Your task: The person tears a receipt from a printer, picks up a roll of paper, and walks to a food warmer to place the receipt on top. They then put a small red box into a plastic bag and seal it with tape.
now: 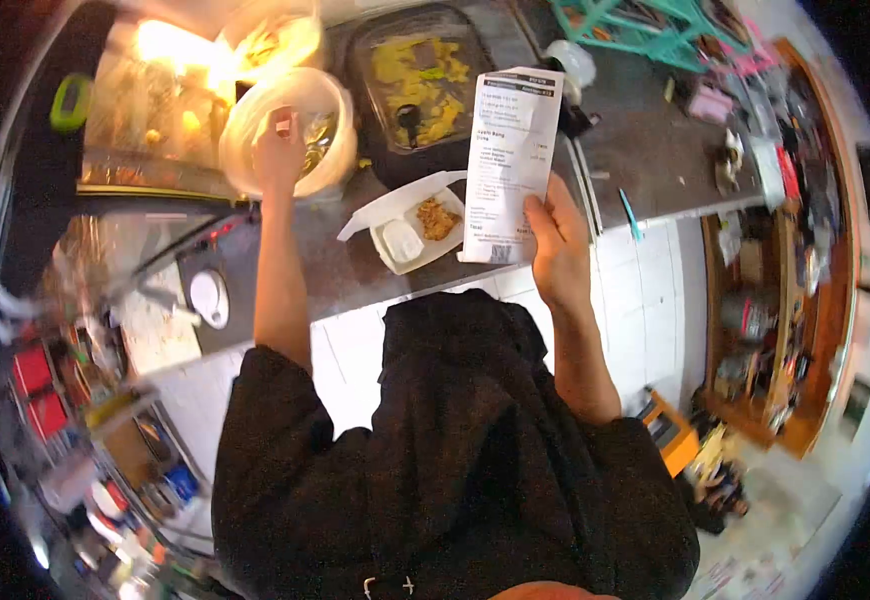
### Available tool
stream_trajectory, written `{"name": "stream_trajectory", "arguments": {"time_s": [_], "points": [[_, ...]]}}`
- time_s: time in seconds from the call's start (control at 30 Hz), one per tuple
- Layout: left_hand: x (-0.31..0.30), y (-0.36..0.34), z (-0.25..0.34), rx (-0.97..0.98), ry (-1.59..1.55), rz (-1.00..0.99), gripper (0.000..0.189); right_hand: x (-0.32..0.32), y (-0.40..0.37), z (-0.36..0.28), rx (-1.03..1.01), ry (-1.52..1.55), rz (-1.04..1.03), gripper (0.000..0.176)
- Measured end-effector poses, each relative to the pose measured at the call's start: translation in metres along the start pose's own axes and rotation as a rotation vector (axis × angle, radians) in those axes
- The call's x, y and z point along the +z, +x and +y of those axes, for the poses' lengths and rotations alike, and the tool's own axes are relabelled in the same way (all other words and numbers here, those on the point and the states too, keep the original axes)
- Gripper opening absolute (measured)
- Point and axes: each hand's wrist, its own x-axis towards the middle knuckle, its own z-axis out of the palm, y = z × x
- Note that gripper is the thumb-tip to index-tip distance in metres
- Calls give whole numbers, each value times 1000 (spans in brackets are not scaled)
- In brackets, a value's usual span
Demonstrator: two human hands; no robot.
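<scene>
My right hand (558, 240) grips a long printed paper receipt (511, 170) by its lower right edge, thumb on its face. Over a round whitish tub (343, 165) is my left hand (277, 150), fingers closed around a small reddish-and-white thing that I cannot make out. Dark, shiny pieces lie in the tub, too blurred to name. Between my hands, an open white food box (392, 262) sits on the dark counter. It holds a piece of fried chicken (437, 218) and a white wrapped mound (402, 240) beside it.
Behind the box is a black tray (355, 60) with yellow food and a dark utensil. A lit glass display case (145, 120) stands at the left. Teal baskets (645, 25) are at the back right, and a turquoise pen-like stick (630, 214) lies near the counter's right edge.
</scene>
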Motion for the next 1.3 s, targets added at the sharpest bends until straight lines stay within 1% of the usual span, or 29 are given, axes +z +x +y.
{"name": "stream_trajectory", "arguments": {"time_s": [0.03, 0.07, 0.1, 0.13, 0.17, 0.2, 0.23, 0.27, 0.3, 0.33, 0.43, 0.5, 0.53, 0.6, 0.63, 0.7, 0.73, 0.77, 0.8, 0.83, 0.87, 0.93, 1.0, 1.07, 1.13, 1.17, 1.23, 1.27, 1.3], "points": [[-25, -45, 37, -55, -152, 60, 29, 1, 0, 18, -31, 42, -63, 31], [-43, -89, 53, 85, -278, 37, 26, 7, -7, 19, -60, -58, -135, 26], [-63, -137, 80, -9, -496, -223, 32, 15, -18, 28, 1, -85, -256, 21], [-68, -181, 73, 203, -535, -317, 43, 19, -23, 47, -79, -288, -473, 18], [-58, -239, 54, 32, -834, -439, 54, 35, -38, 69, -131, -193, -578, 18], [-48, -295, 35, -175, -1123, -515, 68, 49, -52, 61, -10, -134, -762, 20], [-56, -328, 55, -313, -1174, -325, 64, 63, -67, 90, -18, -75, -912, 25], [-64, -360, 75, -432, -1216, -122, 61, 75, -88, 94, -63, -162, -1024, 26], [-75, -390, 64, -622, -1252, 4, 50, 86, -110, 99, -118, -245, -1134, 28], [-90, -418, 52, -614, -1307, 174, 48, 101, -132, 108, -246, -288, -1259, 24], [-147, -476, 31, -598, -1489, 628, 51, 143, -205, 112, 11, -161, -1500, 22], [-195, -514, 10, -520, -1548, 774, 47, 177, -247, 112, 169, -152, -1735, 27], [-223, -537, -3, -455, -1595, 805, 42, 195, -270, 118, 70, -148, -1783, 28], [-276, -599, -38, -354, -1560, 1023, 36, 238, -326, 130, -152, -131, -1903, 31], [-307, -620, -35, -410, -1605, 1211, 30, 258, -355, 130, -149, -57, -1956, 33], [-351, -690, -78, -280, -1536, 1345, 28, 310, -407, 107, -159, -271, -2276, 34], [-379, -738, -99, -215, -1459, 1444, 27, 337, -446, 152, -354, 111, -2330, 33], [-406, -785, -114, -167, -1316, 1550, 26, 357, -470, 110, 224, -308, -2495, 32], [-434, -822, -127, -112, -1171, 1650, 25, 381, -503, 108, 238, -441, -2552, 30], [-468, -843, -128, -62, -1074, 1755, 25, 400, -538, 109, 360, -377, -2493, 30], [-496, -862, -129, -23, -990, 1848, 24, 417, -569, 95, 507, -466, -2399, 28], [-553, -905, -150, 13, -985, 1845, 21, 468, -625, 96, 599, -353, -2393, 27], [-603, -939, -197, -152, -818, 1839, 20, 534, -666, 104, 612, -344, -2333, 27], [-646, -968, -269, -277, -657, 1739, 21, 611, -697, 93, 396, -342, -2307, 31], [-672, -1002, -351, -492, -554, 1685, 29, 689, -720, 87, 269, -244, -2337, 33], [-674, -1024, -403, -583, -499, 1684, 32, 731, -736, 89, 281, -253, -2301, 33], [-640, -1092, -514, -878, -371, 1538, 33, 809, -777, 95, 272, -277, -2296, 33], [-595, -1126, -568, -991, -398, 1580, 34, 847, -793, 101, 274, -314, -2294, 33], [-523, -1171, -623, -1321, -254, 1476, 27, 888, -820, 117, 320, -306, -2337, 34]]}}
